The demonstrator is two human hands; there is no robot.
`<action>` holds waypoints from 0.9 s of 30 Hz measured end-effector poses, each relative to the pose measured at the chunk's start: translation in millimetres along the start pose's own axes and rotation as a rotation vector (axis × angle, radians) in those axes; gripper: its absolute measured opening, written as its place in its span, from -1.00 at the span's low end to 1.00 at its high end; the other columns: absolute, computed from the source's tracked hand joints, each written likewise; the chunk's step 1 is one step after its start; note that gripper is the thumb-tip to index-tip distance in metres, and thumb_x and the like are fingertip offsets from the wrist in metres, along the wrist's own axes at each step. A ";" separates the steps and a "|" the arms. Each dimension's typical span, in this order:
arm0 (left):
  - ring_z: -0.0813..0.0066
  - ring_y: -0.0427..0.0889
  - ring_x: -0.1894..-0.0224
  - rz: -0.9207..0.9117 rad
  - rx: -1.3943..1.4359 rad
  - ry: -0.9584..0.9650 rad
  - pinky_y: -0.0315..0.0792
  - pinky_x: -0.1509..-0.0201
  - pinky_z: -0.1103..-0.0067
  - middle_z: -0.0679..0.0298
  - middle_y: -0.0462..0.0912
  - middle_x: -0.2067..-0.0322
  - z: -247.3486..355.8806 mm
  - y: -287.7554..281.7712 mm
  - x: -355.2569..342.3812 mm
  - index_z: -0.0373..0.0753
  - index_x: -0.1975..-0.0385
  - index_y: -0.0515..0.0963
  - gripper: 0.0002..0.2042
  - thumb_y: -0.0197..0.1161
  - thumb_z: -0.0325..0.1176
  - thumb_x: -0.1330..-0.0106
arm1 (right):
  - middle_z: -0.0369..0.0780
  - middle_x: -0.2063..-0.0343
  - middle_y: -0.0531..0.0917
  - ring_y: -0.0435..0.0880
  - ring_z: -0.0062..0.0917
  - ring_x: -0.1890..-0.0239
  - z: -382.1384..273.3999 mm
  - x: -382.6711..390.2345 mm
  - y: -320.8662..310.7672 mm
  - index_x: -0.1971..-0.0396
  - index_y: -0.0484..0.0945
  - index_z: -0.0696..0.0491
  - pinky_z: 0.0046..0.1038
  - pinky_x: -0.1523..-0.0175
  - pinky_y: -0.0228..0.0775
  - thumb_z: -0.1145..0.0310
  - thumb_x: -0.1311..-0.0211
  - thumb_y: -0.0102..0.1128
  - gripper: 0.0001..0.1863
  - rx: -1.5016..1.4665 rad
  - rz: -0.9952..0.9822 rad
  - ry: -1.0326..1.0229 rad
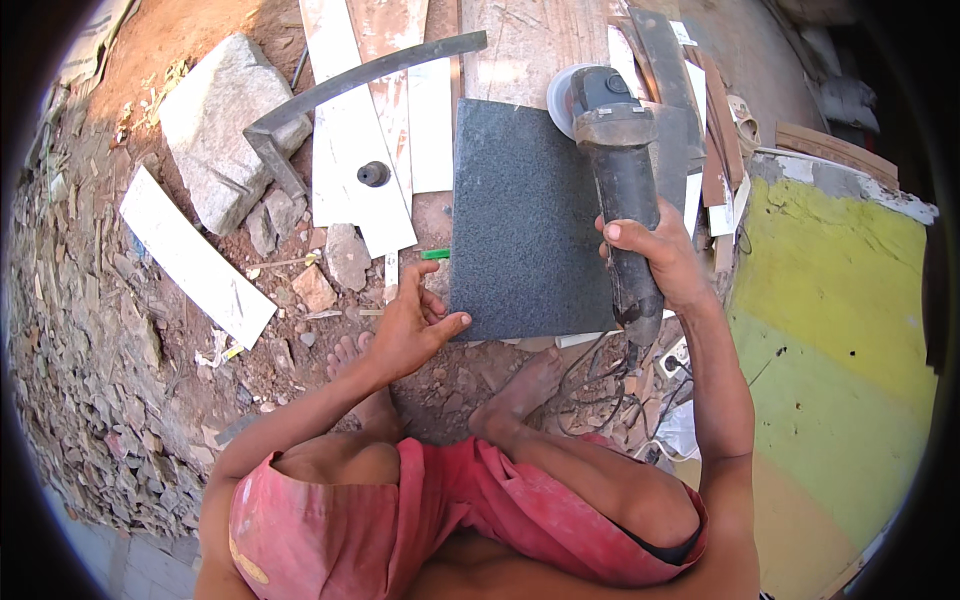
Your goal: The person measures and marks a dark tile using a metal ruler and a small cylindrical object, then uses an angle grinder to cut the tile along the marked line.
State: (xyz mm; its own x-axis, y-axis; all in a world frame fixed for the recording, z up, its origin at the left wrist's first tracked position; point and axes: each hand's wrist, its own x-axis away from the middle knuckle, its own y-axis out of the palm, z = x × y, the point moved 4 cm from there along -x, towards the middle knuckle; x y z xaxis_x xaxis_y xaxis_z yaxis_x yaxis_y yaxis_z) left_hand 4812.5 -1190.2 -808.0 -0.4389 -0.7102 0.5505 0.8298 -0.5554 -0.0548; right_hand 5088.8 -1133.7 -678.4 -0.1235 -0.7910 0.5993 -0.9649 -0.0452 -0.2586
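A dark grey, speckled stone tile (525, 220) lies flat in front of me. My right hand (668, 258) is wrapped round the body of a black angle grinder (618, 165) over the tile's right side. The grinder's pale disc (564, 100) is at the tile's far right corner; whether they touch I cannot tell. My left hand (412, 328) is at the tile's near left corner, index finger and thumb apart, the other fingers bent. Its thumb tip meets the tile's edge. A small green piece (435, 254) sticks out beside the tile's left edge.
A metal square (375, 72) rests across white strips and a big rock (220, 125) at far left. One strip (330, 120) carries a black round knob (373, 174). Cables (610, 390) and a socket (676, 358) lie near my right foot. A yellow-green wall (830, 330) bounds the right.
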 end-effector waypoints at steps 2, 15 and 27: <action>0.59 0.33 0.52 -0.012 0.041 0.014 0.35 0.37 0.63 0.33 0.35 0.49 -7.6 11.1 2.5 -0.33 -0.34 0.06 -0.25 0.36 -0.41 -0.21 | -0.16 0.29 0.59 0.63 -0.54 0.38 -1.2 -3.5 -2.3 0.00 0.35 0.23 -0.49 0.28 0.51 0.11 0.06 0.44 -0.29 -0.017 -0.061 0.021; 0.68 0.19 0.46 -0.035 0.150 0.018 0.20 0.36 0.70 0.46 0.20 0.50 -14.7 16.7 -9.9 -0.23 -0.47 -0.12 -0.22 0.18 -0.58 -0.31 | -0.21 0.41 0.53 0.62 -0.58 0.43 9.5 -18.3 -7.7 0.08 0.36 0.26 -0.54 0.33 0.49 0.04 0.07 0.43 -0.30 0.056 -0.090 -0.065; 0.68 0.21 0.44 -0.022 0.176 0.029 0.19 0.34 0.70 0.45 0.26 0.48 -17.9 17.7 -10.4 -0.21 -0.47 -0.10 -0.22 0.15 -0.60 -0.29 | -0.17 0.39 0.52 0.61 -0.57 0.45 6.1 -22.0 2.3 0.05 0.33 0.28 -0.56 0.34 0.51 0.01 0.09 0.44 -0.24 0.062 -0.090 -0.051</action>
State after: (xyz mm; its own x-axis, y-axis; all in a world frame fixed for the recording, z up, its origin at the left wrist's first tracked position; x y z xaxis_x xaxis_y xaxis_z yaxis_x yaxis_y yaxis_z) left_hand 4825.6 -1200.4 -829.7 -0.4649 -0.7125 0.5255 0.8664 -0.4882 0.1046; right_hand 5090.7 -1120.1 -696.8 -0.0231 -0.8121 0.5831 -0.9551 -0.1544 -0.2528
